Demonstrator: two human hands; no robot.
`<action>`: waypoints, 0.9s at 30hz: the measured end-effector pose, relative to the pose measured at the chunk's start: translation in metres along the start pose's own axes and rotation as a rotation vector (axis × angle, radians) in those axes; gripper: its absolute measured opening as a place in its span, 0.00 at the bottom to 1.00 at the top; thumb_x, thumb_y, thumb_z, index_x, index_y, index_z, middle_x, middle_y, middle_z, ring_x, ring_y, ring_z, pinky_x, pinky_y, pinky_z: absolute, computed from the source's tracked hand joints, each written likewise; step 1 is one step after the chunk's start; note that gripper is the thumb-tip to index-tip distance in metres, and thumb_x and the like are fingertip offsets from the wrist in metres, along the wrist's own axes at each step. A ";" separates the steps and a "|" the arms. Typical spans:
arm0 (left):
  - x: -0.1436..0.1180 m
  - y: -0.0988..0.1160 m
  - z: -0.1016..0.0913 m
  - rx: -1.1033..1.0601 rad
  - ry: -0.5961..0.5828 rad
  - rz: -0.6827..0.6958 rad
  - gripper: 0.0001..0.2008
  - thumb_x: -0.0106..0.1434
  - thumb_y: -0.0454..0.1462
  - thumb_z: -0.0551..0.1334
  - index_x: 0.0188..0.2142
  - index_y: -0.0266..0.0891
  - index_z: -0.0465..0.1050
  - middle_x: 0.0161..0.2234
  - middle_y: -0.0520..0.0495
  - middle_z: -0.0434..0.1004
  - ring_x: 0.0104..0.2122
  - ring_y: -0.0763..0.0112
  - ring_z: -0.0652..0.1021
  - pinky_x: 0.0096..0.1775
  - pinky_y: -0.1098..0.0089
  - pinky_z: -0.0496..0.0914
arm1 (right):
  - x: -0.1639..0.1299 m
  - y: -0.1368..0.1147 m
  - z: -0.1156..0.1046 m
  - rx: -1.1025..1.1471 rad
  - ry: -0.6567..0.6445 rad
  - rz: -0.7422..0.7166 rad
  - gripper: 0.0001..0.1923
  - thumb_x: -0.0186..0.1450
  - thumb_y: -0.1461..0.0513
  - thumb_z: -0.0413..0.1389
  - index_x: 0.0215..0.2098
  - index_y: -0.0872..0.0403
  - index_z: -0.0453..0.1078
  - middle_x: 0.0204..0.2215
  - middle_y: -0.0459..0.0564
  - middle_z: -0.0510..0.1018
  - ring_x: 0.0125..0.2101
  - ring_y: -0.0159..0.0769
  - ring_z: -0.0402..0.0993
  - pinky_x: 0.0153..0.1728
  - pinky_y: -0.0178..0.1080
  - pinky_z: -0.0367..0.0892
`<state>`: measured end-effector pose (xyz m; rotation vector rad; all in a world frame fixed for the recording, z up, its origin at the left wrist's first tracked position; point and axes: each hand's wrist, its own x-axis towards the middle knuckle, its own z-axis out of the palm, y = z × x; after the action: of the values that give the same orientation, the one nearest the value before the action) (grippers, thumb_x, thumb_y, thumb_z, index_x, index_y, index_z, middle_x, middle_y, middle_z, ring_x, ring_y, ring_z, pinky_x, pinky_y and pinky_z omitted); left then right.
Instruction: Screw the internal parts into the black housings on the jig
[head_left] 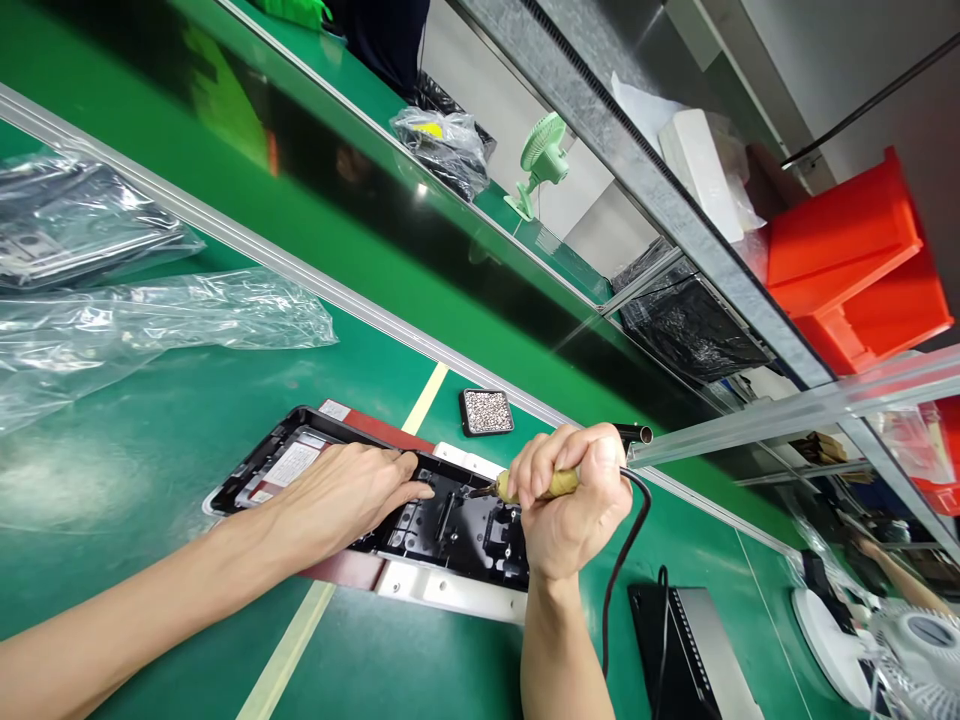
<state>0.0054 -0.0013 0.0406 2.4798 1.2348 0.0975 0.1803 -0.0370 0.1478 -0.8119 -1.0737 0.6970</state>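
The right hand (pixel 574 500) grips a soldering iron (pixel 536 487), its tip aimed left onto the black plastic housing (pixel 450 525). The left hand (pixel 349 495) lies flat on that housing, fingers spread, just beside the tip. The housing's long axis runs left to right on a metal fixture (pixel 450 592) upon the green bench (pixel 150 480).

a single head-worn view, looking forward and down from just above the near edge of the green workbench (pixel 150 480). it sits close over the left hand (pixel 352 495) and right hand (pixel 574 495), and is rolled, so the bench's far rail (pixel 300 265) runs slantwise from upper left to lower right. no second view shares the scene.
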 end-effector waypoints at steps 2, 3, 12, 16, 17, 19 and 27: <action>0.001 0.000 0.001 0.009 0.000 0.004 0.22 0.83 0.48 0.54 0.38 0.39 0.77 0.30 0.41 0.84 0.33 0.44 0.86 0.29 0.62 0.50 | 0.000 0.001 0.000 -0.004 -0.003 0.004 0.21 0.79 0.56 0.53 0.28 0.52 0.63 0.16 0.37 0.64 0.13 0.25 0.57 0.14 0.29 0.62; 0.001 0.000 0.001 0.010 0.000 0.003 0.22 0.83 0.48 0.54 0.38 0.39 0.77 0.30 0.41 0.84 0.33 0.44 0.86 0.29 0.62 0.50 | 0.000 0.002 0.000 -0.006 -0.004 0.007 0.21 0.79 0.56 0.53 0.28 0.52 0.63 0.16 0.37 0.64 0.13 0.25 0.57 0.14 0.29 0.62; 0.001 0.003 -0.005 0.004 -0.038 -0.023 0.22 0.83 0.49 0.54 0.39 0.38 0.77 0.31 0.41 0.85 0.34 0.46 0.86 0.30 0.62 0.48 | 0.002 0.008 0.002 0.007 0.007 0.013 0.23 0.79 0.54 0.55 0.27 0.51 0.61 0.16 0.36 0.62 0.13 0.25 0.56 0.13 0.28 0.60; 0.000 0.002 -0.004 0.008 -0.022 -0.021 0.22 0.82 0.49 0.55 0.38 0.39 0.77 0.30 0.42 0.84 0.33 0.47 0.85 0.31 0.62 0.49 | 0.002 0.011 0.004 0.027 -0.011 0.016 0.25 0.79 0.51 0.57 0.26 0.51 0.61 0.15 0.36 0.61 0.12 0.25 0.55 0.12 0.29 0.58; -0.001 0.001 -0.003 0.005 -0.013 -0.017 0.21 0.82 0.48 0.55 0.37 0.39 0.76 0.29 0.42 0.83 0.32 0.48 0.85 0.30 0.62 0.49 | 0.001 0.012 0.004 0.032 -0.014 0.020 0.25 0.79 0.51 0.57 0.26 0.51 0.61 0.15 0.36 0.61 0.12 0.25 0.55 0.12 0.29 0.58; -0.003 -0.001 -0.001 -0.011 0.023 -0.006 0.22 0.82 0.47 0.54 0.35 0.40 0.75 0.27 0.44 0.82 0.29 0.51 0.83 0.30 0.62 0.50 | -0.001 0.014 0.004 0.042 -0.021 0.036 0.24 0.79 0.51 0.58 0.26 0.51 0.62 0.15 0.36 0.62 0.12 0.25 0.56 0.12 0.29 0.58; 0.003 0.030 -0.046 -0.491 0.332 0.048 0.28 0.82 0.53 0.44 0.30 0.45 0.67 0.28 0.50 0.77 0.29 0.63 0.77 0.36 0.64 0.66 | 0.002 0.021 -0.009 -0.051 -0.079 0.006 0.22 0.81 0.53 0.54 0.29 0.51 0.68 0.23 0.42 0.71 0.22 0.29 0.69 0.26 0.35 0.69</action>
<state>0.0197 -0.0014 0.0939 2.1092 1.1044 0.7569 0.1877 -0.0270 0.1287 -0.8373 -1.1650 0.7137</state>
